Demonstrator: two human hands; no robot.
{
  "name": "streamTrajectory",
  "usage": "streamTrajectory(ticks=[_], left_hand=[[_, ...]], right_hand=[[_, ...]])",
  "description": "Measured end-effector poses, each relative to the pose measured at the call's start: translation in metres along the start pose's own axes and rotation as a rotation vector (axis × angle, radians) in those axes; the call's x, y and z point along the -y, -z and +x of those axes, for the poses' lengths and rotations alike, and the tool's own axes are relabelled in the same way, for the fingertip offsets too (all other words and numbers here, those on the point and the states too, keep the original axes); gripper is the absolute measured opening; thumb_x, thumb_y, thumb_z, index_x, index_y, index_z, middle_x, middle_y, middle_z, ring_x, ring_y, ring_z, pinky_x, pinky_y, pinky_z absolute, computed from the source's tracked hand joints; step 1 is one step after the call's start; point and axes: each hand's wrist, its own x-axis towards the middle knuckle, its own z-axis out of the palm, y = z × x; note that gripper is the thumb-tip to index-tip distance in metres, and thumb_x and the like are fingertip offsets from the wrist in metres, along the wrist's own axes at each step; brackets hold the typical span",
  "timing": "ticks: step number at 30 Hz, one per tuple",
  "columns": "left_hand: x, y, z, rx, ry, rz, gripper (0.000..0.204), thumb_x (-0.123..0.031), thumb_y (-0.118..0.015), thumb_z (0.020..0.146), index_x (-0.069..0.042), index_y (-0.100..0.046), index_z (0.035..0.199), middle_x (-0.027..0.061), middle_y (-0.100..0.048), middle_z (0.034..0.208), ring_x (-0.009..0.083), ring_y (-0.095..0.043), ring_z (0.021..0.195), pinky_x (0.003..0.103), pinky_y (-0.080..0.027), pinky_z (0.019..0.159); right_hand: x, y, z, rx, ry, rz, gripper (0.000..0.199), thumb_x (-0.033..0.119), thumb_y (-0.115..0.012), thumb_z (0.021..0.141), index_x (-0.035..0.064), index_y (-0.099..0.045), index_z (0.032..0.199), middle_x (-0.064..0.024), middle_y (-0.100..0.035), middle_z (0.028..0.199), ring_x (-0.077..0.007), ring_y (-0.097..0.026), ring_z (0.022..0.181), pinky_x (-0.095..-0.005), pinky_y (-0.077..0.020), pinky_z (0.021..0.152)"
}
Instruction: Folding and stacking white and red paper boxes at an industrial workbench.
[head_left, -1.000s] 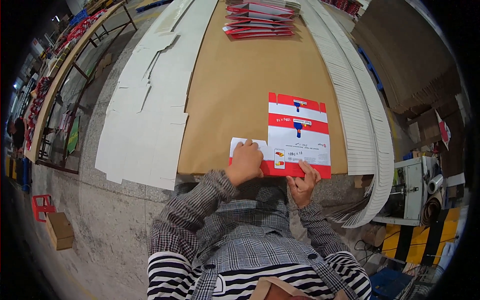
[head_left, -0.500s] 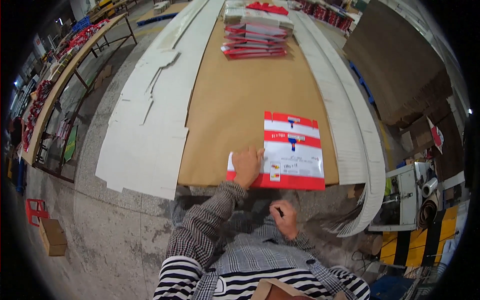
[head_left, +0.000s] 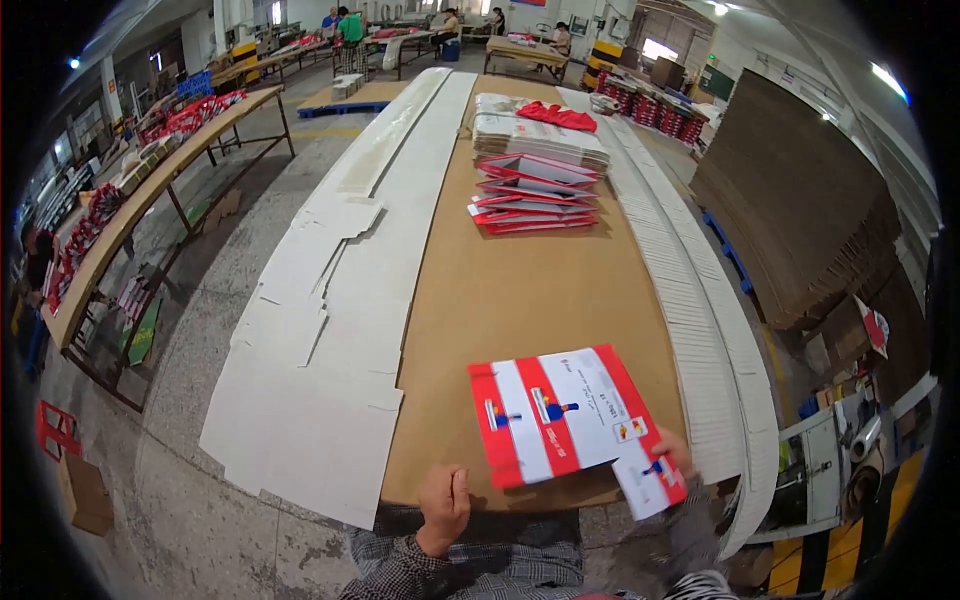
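While the right hand [head_left: 676, 452] gripped its lower right side, a flat red-and-white printed carton blank [head_left: 560, 415] lay at a slant over the near end of the brown-covered table [head_left: 540, 290], its small flap reaching past the front edge. Whether the rest of the blank touched the brown surface or hung just above it could not be told. The right fingers were clamped on the board's edge, though blur hid their exact placing. At the table's front edge, left of the blank and apart from it, the left hand [head_left: 444, 508] had its fingers curled together in a loose fist, the thumb against them. Farther up the table stood a pile of folded red-and-white cartons [head_left: 537, 205], and just behind it a stack of whitish flat pieces [head_left: 535, 142] with a crumpled red item [head_left: 558, 115] on top. White cardboard sheets [head_left: 310, 390], some with torn-looking edges, ran along the left side of the table, and overlapping white strips [head_left: 690, 400] lined the right. Beyond these strips, a tall stack of dark brown cardboard [head_left: 800, 200] rose near a blue pallet [head_left: 727, 252]. Across the floor to the left were a long workbench [head_left: 150, 185], a red stool [head_left: 58, 430] and a brown box [head_left: 85, 495]. Several co-workers [head_left: 350, 35] showed at distant tables.
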Motion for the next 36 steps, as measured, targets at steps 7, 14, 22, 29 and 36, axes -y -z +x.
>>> streamTrajectory(ticks=[7, 14, 22, 29, 36], left_hand=[[0.021, -0.006, 0.004, 0.118, -0.047, 0.3, 0.01, -0.012, -0.07, 0.085, -0.008, -0.063, 0.08, 0.0091, -0.055, 0.066, 0.0284, -0.055, 0.057, 0.039, -0.045, 0.051], [0.012, -0.021, 0.014, 0.213, 0.004, 0.229, 0.009, -0.011, -0.072, 0.081, -0.009, -0.065, 0.078, 0.0054, -0.054, 0.062, 0.0231, -0.054, 0.052, 0.034, -0.042, 0.046], [0.023, -0.004, 0.008, 0.275, -0.146, 0.331, 0.013, -0.004, -0.067, 0.084, 0.001, -0.061, 0.094, 0.0103, -0.064, 0.085, 0.0206, -0.052, 0.056, 0.033, -0.04, 0.044], [0.024, -0.012, 0.004, 0.325, -0.007, 0.417, 0.01, -0.01, -0.072, 0.081, -0.007, -0.064, 0.087, 0.0087, -0.065, 0.076, 0.0219, -0.06, 0.059, 0.033, -0.049, 0.05], [0.013, -0.012, 0.007, 0.255, 0.131, 0.431, 0.011, -0.012, -0.077, 0.071, -0.006, -0.069, 0.076, 0.0096, -0.069, 0.075, 0.0235, -0.068, 0.066, 0.03, -0.057, 0.061]], right_hand=[[0.109, 0.062, 0.292, -0.149, 0.18, -0.332, 0.053, 0.004, -0.056, 0.071, -0.0009, -0.055, 0.123, -0.0104, -0.066, 0.108, -0.02, -0.066, 0.092, -0.0335, -0.0577, 0.079], [0.176, 0.091, 0.541, -1.101, 0.588, -0.91, 0.053, 0.024, -0.072, 0.087, -0.0055, -0.051, 0.126, -0.0154, -0.064, 0.111, -0.0279, -0.067, 0.096, -0.0399, -0.0562, 0.081], [0.142, -0.017, 0.494, -0.685, 1.198, -1.803, 0.095, 0.064, -0.071, 0.078, 0.0111, -0.037, 0.15, -0.017, -0.037, 0.151, -0.0321, -0.032, 0.142, -0.0584, -0.0237, 0.112], [0.198, 0.023, 0.639, -0.6, 1.462, -2.016, 0.084, 0.074, -0.048, 0.086, 0.0385, -0.019, 0.157, -0.0069, -0.014, 0.166, -0.0319, -0.009, 0.153, -0.0747, -0.003, 0.111], [0.198, 0.011, 0.663, -0.665, 1.429, -1.906, 0.072, 0.062, -0.054, 0.091, 0.0303, -0.033, 0.154, -0.0054, -0.032, 0.159, -0.0282, -0.026, 0.148, -0.0664, -0.0148, 0.114]])
